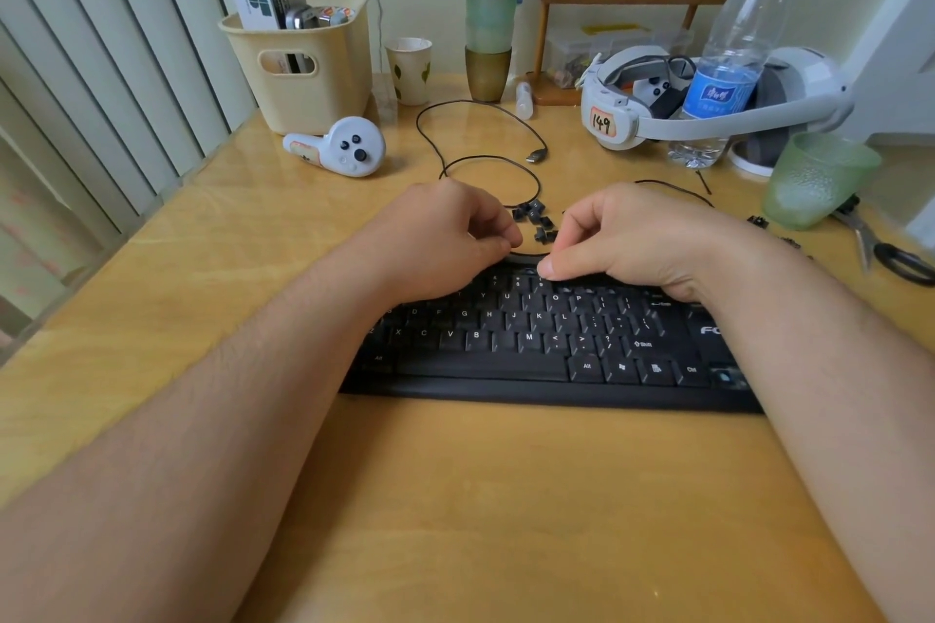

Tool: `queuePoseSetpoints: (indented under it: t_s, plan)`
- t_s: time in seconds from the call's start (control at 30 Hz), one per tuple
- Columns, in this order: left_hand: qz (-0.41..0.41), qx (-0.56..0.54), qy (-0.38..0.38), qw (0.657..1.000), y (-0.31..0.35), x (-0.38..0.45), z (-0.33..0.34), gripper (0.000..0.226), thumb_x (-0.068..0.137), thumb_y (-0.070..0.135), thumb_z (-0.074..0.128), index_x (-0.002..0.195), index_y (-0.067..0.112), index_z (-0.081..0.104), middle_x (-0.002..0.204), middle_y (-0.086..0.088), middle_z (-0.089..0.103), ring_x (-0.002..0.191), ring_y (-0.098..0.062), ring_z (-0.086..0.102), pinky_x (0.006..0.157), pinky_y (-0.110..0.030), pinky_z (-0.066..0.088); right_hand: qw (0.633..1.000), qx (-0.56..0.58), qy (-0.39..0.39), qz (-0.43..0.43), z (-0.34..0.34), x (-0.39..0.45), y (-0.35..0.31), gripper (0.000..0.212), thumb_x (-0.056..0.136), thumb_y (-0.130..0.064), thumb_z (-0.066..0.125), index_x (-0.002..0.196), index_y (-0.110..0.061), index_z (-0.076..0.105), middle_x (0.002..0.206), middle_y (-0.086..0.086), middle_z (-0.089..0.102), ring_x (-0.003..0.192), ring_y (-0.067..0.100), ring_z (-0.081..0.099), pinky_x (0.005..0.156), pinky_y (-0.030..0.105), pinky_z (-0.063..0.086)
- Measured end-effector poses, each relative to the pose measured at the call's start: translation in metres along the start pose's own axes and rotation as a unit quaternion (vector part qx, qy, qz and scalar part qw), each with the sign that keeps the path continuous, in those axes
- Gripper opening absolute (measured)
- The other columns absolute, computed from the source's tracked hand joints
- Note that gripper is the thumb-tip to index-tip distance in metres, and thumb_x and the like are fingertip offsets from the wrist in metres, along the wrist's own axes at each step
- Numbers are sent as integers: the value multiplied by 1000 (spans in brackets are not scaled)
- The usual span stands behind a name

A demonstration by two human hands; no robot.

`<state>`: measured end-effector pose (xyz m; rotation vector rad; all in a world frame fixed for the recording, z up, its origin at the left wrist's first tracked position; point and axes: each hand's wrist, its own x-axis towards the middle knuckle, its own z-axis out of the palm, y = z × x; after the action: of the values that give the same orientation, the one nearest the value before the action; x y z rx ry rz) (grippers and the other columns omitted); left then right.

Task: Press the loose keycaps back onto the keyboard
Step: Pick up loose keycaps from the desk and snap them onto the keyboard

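Observation:
The black keyboard (546,349) lies across the middle of the desk. Just behind its top edge sits a small pile of several loose black keycaps (534,218). My left hand (440,238) hovers over the keyboard's upper left part, its fingers curled and thumb meeting forefinger beside the pile; nothing shows between them. On the other side of the pile is my right hand (632,238), fingers curled, with its thumb tip down on the keyboard's top rows near the 9 key. Whatever lies under that thumb is hidden.
A thin black USB cable (485,162) loops behind the keycaps. A white controller (344,147) and a cream basket (303,61) stand at the back left. A headset (708,101), water bottle (733,51), green cup (814,177), scissors (880,248) and more small black pieces (759,221) crowd the right.

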<state>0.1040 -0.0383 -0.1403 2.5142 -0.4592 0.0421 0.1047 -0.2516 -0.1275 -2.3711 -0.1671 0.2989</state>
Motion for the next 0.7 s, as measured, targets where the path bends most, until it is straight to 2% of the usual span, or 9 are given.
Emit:
queuePoseSetpoints:
  t_s: [0.1, 0.2, 0.33, 0.47, 0.53, 0.63, 0.7]
  plan:
    - [8, 5, 6, 1000, -1, 0, 0, 12, 96, 33, 68, 100, 39, 77, 87, 21, 70, 86, 4, 62, 76, -20, 48, 1000, -21, 10, -9, 3, -1, -1, 21, 70, -30, 95, 70, -21, 75, 62, -12, 66, 75, 13, 62, 69, 31, 46]
    - [8, 0, 14, 1000, -3, 0, 0, 11, 95, 37, 69, 100, 40, 78, 87, 22, 71, 87, 4, 63, 76, -19, 48, 999, -29, 15, -11, 3, -4, -3, 22, 71, -32, 94, 70, -20, 75, 68, -10, 67, 77, 12, 63, 69, 31, 46]
    - [20, -2, 16, 1000, -5, 0, 0, 10, 95, 36, 70, 100, 40, 78, 84, 24, 69, 85, 7, 61, 75, -17, 45, 999, -29, 21, -37, -2, -10, -7, 20, 75, -31, 92, 73, -20, 75, 67, -11, 67, 70, 9, 60, 66, 29, 45]
    - [38, 5, 5, 999, -6, -1, -1, 11, 97, 34, 69, 100, 39, 77, 91, 25, 70, 90, 8, 62, 81, -17, 48, 985, 75, 150, -37, -34, -12, 5, 6, 92, -23, 76, 86, -21, 73, 81, -4, 71, 74, 9, 61, 76, 31, 53]
    - [46, 17, 3, 999, -5, -2, -1, 11, 97, 34, 68, 100, 41, 76, 88, 28, 67, 89, 11, 60, 78, -13, 45, 980, 27, 193, -29, -45, -10, 19, 12, 99, -23, 67, 92, -28, 75, 83, -4, 71, 76, 10, 59, 79, 35, 52]
    - [54, 37, 2, 998, -3, -2, -1, 11, 98, 35, 67, 101, 43, 75, 86, 29, 64, 87, 14, 58, 71, -4, 38, 986, -40, 158, -21, -48, -9, 32, 14, 99, -23, 68, 96, -34, 77, 91, -10, 71, 81, 7, 60, 72, 31, 48]
    - [55, 40, 4, 998, -3, -2, -1, 12, 98, 35, 67, 101, 43, 75, 87, 28, 64, 88, 12, 59, 71, -5, 38, 987, -81, 139, -17, -47, -6, 36, 14, 95, -23, 73, 95, -36, 78, 94, -14, 71, 89, 8, 64, 76, 30, 50]
